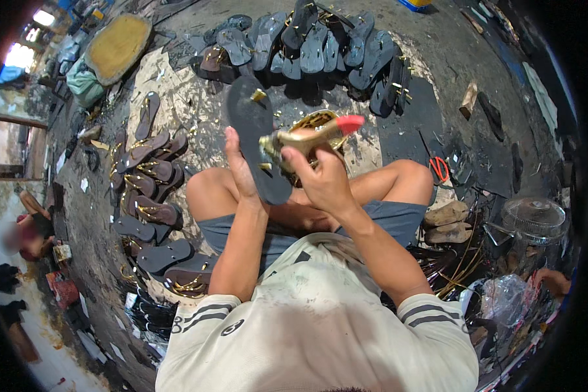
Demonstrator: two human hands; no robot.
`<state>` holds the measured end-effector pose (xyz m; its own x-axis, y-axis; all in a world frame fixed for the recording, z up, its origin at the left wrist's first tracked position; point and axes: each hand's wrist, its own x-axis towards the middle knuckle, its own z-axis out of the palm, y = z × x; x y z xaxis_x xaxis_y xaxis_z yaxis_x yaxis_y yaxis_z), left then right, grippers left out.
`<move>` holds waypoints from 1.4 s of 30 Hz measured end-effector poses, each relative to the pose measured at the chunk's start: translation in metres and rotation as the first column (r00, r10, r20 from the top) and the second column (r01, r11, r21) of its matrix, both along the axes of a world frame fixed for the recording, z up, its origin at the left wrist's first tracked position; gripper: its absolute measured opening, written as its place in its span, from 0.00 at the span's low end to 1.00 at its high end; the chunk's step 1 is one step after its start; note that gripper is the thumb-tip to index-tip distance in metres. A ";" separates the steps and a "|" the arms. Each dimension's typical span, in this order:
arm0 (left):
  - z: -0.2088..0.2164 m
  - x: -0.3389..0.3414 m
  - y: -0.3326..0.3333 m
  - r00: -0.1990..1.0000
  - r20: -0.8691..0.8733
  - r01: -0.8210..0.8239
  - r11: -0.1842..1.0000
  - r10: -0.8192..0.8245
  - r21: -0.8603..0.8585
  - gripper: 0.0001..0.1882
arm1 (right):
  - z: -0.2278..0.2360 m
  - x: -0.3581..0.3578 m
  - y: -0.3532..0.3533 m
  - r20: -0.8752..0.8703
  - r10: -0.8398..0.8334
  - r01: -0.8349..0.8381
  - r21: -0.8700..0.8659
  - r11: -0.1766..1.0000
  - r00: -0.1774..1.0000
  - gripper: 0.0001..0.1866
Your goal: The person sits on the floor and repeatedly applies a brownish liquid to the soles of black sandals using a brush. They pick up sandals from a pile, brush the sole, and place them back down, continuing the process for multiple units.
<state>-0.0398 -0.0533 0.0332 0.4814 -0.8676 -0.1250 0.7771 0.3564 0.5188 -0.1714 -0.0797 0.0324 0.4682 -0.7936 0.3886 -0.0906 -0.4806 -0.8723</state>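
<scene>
Left fingers [231, 141] hold a sole [250, 121] at the view's eleven o'clock; right fingers [297, 163] grip a tool [309, 139] at one. If the left grip loosens, the sole could twist and the tool might slip.

Matt rubbery sole [249, 121] w/ shiny metal-look fitting [259, 95]

Quantities: one left hand [242, 166], one right hand [323, 181], one held sole [249, 121], one red-tipped tool [320, 135]. Surroundings: two foot-shaped blocks [447, 213], one caged fan [534, 219], one yellow-topped slab [119, 49]. Upper-row sandals [313, 49] exceed ten; overlap prevents an exact count.
</scene>
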 end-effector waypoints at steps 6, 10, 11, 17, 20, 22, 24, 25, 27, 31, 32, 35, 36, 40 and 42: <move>-0.009 0.047 0.008 0.935 -0.058 0.324 0.910 -0.350 -0.260 0.32 | 0.017 -0.004 0.021 0.193 0.181 -0.188 0.017 0.982 0.964 0.16; -0.019 0.027 0.014 0.883 -0.280 0.330 0.923 -0.377 -0.199 0.36 | 0.018 0.009 -0.022 0.121 0.270 -0.211 -0.363 0.907 0.955 0.17; -0.008 0.007 0.015 0.857 -0.314 0.295 0.888 -0.409 -0.353 0.31 | 0.040 0.014 -0.036 0.019 0.294 -0.272 -0.328 0.905 0.956 0.16; -0.024 0.029 0.010 0.908 0.039 0.412 0.875 -0.416 -0.255 0.30 | 0.043 0.007 -0.019 -0.025 0.498 -0.477 -0.331 0.814 0.867 0.13; 0.026 0.000 0.008 0.961 -0.257 0.088 0.993 -0.105 -0.078 0.30 | 0.044 0.023 -0.057 0.025 0.366 -0.339 -0.319 0.885 0.930 0.12; -0.010 0.029 0.016 0.885 -0.197 0.339 0.873 -0.423 -0.352 0.32 | 0.024 0.019 -0.046 0.135 0.356 -0.319 -0.235 0.918 0.925 0.14; 0.013 0.040 0.009 0.957 -0.144 0.214 0.949 -0.251 -0.230 0.33 | 0.014 0.004 -0.011 0.146 0.379 -0.348 -0.201 0.916 0.914 0.19; 0.010 0.045 0.007 0.948 -0.109 0.262 0.926 -0.300 -0.270 0.33 | 0.016 0.009 -0.017 0.168 0.351 -0.311 -0.222 0.924 0.921 0.18; 0.000 0.035 0.015 0.958 -0.226 0.146 0.978 -0.178 -0.152 0.34 | 0.023 0.015 -0.035 0.105 0.306 -0.287 -0.168 0.943 0.946 0.15; 0.011 0.027 0.010 0.973 -0.223 0.045 0.997 -0.059 -0.068 0.35 | 0.013 0.029 -0.044 0.132 0.270 -0.236 -0.223 0.946 0.954 0.15; 0.015 0.037 0.005 0.970 -0.208 0.092 0.984 -0.123 -0.153 0.35 | 0.010 0.019 -0.025 0.086 0.247 -0.214 -0.285 0.934 0.965 0.15; -0.049 0.072 0.002 0.918 -0.224 0.290 0.938 -0.328 -0.188 0.37 | 0.000 -0.006 0.006 0.133 0.366 -0.375 0.046 0.926 0.921 0.15; -0.058 0.072 -0.004 0.921 -0.229 0.280 0.944 -0.315 -0.172 0.36 | -0.002 -0.011 0.002 0.120 0.434 -0.434 -0.030 0.901 0.893 0.15; -0.085 0.066 -0.063 0.980 -0.175 0.116 0.982 -0.090 0.147 0.34 | 0.025 -0.053 -0.020 0.287 -0.117 -0.024 0.445 0.895 0.951 0.14; -0.080 0.085 -0.115 0.975 0.106 0.180 0.977 -0.193 0.116 0.36 | 0.044 -0.062 -0.042 0.380 -0.233 0.081 0.375 0.924 0.895 0.15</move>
<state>0.0450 -0.1680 -0.0466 0.3289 -0.9284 -0.1731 0.7568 0.1494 0.6363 -0.2338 -0.1215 0.0763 0.1846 -0.9603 0.2091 0.2625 -0.1568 -0.9521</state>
